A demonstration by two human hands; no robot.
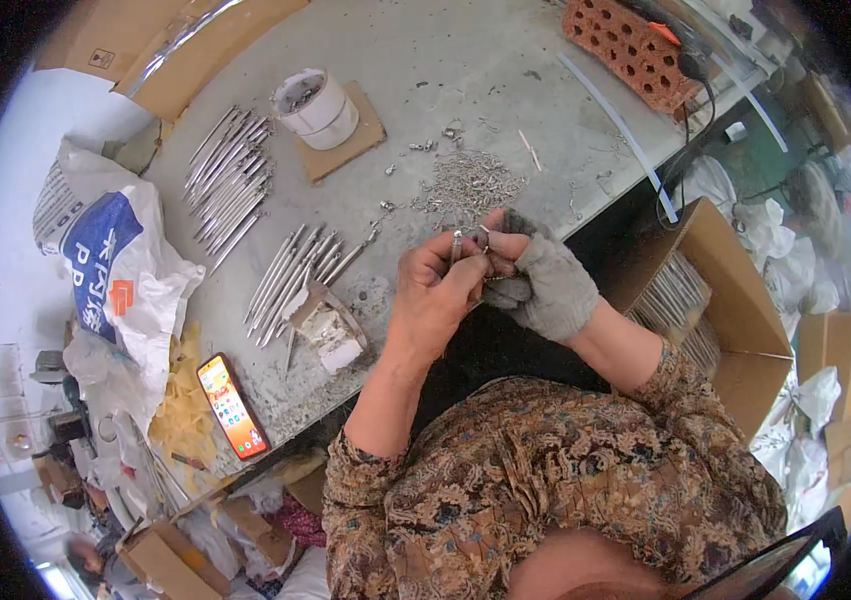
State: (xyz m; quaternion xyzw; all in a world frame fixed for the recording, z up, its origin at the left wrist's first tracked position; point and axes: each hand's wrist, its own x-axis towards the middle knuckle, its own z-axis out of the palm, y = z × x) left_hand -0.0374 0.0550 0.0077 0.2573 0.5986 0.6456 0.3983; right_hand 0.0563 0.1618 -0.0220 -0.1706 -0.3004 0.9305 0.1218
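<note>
My bare left hand (436,288) is closed, gripping a slim silver metal piece (457,240) whose tip sticks up between thumb and fingers. Right against it, my right hand (553,285) wears a grey work glove with bare fingertips showing. Its fingers pinch a small shiny metal part (486,231) close to the silver piece; most of it is hidden. Both hands meet at the table's near edge, just in front of a heap of small metal links (472,184). Left of them lies a bundle of silver metal rods (290,275).
Another stack of rods (230,180) lies farther left. A white tub (315,108) of small parts stands on cardboard. Nearby are a torn small box (328,328), a lit phone (231,405), a perforated red brick (630,55) and, at right, an open carton (725,300) of rods.
</note>
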